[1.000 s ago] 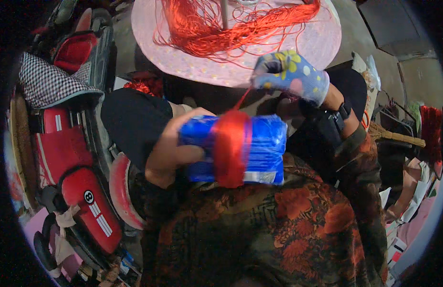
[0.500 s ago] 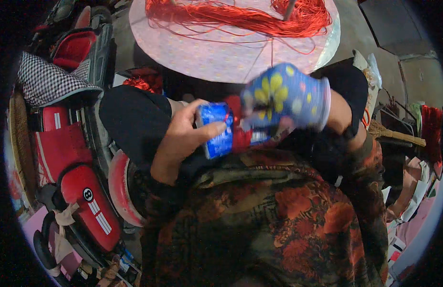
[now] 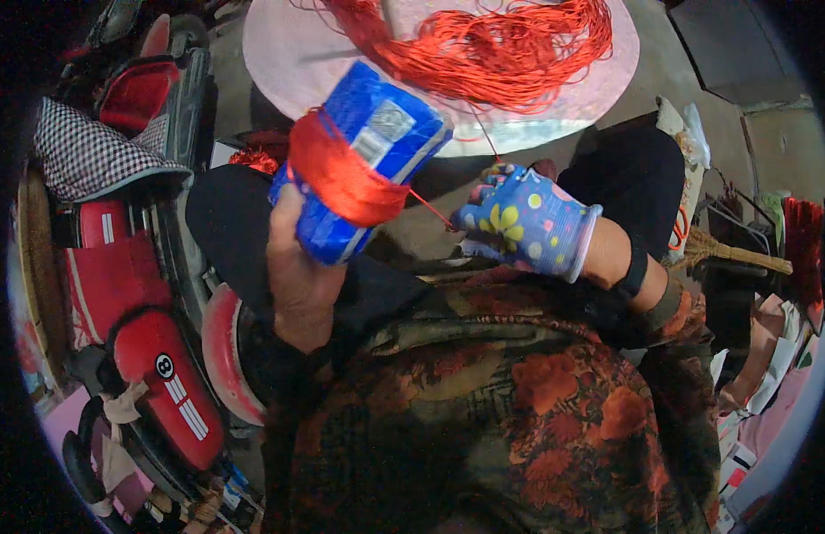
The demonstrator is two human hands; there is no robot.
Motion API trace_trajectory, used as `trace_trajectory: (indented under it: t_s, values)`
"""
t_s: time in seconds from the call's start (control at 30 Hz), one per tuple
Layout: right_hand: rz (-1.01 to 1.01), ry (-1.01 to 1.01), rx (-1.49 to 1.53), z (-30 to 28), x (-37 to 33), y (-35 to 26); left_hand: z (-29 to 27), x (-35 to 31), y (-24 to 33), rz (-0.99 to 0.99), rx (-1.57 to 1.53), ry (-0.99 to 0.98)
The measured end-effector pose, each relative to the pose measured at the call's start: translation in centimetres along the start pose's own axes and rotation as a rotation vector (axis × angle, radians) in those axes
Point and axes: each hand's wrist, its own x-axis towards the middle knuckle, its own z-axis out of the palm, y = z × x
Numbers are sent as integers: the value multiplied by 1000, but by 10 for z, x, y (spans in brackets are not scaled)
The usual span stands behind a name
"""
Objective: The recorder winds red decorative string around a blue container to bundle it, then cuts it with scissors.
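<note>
My bare left hand (image 3: 299,280) grips a blue plastic-wrapped packet (image 3: 408,133) from below, tilted up over my lap. A thick band of red cord (image 3: 346,178) is wound around the packet's middle. From the band a single taut red strand (image 3: 430,209) runs to my right hand (image 3: 528,222), which wears a blue flowered glove. Its fingers are closed on the strand. Beyond them, the cord goes on up to a large loose hank of red cord (image 3: 510,58) lying on a round pale tabletop (image 3: 288,71).
At the left stand a red and black ride-on vehicle (image 3: 168,383) and a checked cloth (image 3: 101,151). To the right are a straw broom (image 3: 737,254), red-handled scissors (image 3: 679,230) and scattered papers (image 3: 768,356). My dark-clad knees (image 3: 234,214) are below the tabletop's near edge.
My left hand has raised and turned the packet toward the upper left, showing more of the wound band. My right hand has drawn apart from it. The hank has shifted around on the tabletop.
</note>
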Motion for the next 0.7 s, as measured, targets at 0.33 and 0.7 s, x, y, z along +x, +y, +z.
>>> trace_trajectory:
  t_s: [0.33,0.7]
  values:
    - [114,4,454,-30,41,18,-2,-1,2,-594,637,-393]
    - [369,-69,775,6,-8,9,-46,-10,18,-94,-272,-374]
